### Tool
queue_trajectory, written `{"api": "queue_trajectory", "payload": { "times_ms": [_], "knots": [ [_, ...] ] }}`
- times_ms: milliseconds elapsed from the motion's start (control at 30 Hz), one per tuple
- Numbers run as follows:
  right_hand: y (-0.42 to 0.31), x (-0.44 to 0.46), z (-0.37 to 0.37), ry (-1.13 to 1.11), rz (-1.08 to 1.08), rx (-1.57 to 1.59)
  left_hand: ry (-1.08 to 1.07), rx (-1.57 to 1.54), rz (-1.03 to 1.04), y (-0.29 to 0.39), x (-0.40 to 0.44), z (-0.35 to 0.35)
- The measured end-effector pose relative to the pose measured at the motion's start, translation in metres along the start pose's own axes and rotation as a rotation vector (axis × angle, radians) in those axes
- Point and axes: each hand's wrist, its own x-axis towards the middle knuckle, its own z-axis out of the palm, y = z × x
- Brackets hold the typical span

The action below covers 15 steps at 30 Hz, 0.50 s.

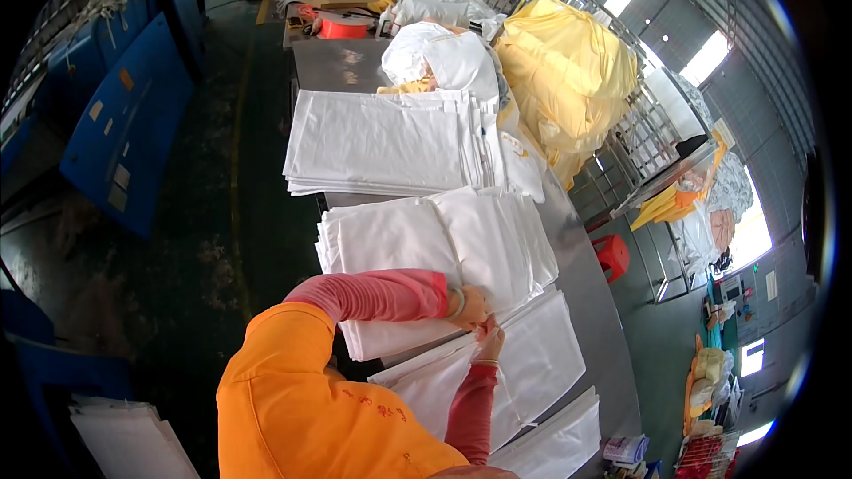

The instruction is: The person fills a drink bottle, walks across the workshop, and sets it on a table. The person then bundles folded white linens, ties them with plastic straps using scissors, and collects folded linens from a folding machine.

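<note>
My left hand (pixel 472 309), with a band at its wrist, is closed in a pinch at the edge of a stack of folded white fabric (pixel 382 244). My right hand (pixel 489 341) meets it, fingers also closed. Between them they hold what looks like a thin white cord; the fingers hide most of it. A line like a cord presses a crease across this stack towards my hands. Under my right hand lies another folded white stack (pixel 541 346), with a thin white strand across it.
Farther along the metal table (pixel 342 62) lie a larger white stack (pixel 382 137), a white bundle (pixel 453 58) and a red-orange roll (pixel 344 28). A big yellow-covered pile (pixel 568 71) and a red stool (pixel 611 257) stand right. Blue panels (pixel 129 124) stand left, white strings hanging there.
</note>
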Motion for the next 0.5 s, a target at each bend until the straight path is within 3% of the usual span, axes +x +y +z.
{"api": "queue_trajectory", "payload": {
  "times_ms": [67,167,267,367,433,500],
  "knots": [
    [0.004,0.009,0.006,0.101,-0.141,-0.029,0.045,-0.009,0.007,-0.002,0.001,0.011],
    [-0.014,0.003,0.014,0.281,-0.489,-0.982,0.035,0.001,0.003,-0.002,0.001,0.016],
    [0.007,0.011,-0.008,0.293,-0.691,-1.376,-0.048,-0.044,0.010,-0.011,-0.001,0.021],
    [0.030,0.025,-0.026,0.318,-0.521,-1.433,-0.118,0.010,-0.009,-0.019,0.002,0.029],
    [0.067,0.035,-0.054,0.333,-0.287,-1.060,-0.066,-0.136,0.027,-0.016,-0.006,0.006],
    [0.023,0.001,-0.044,0.167,-0.266,-0.889,0.042,-0.131,0.055,-0.022,-0.009,0.020]
  ]
}}
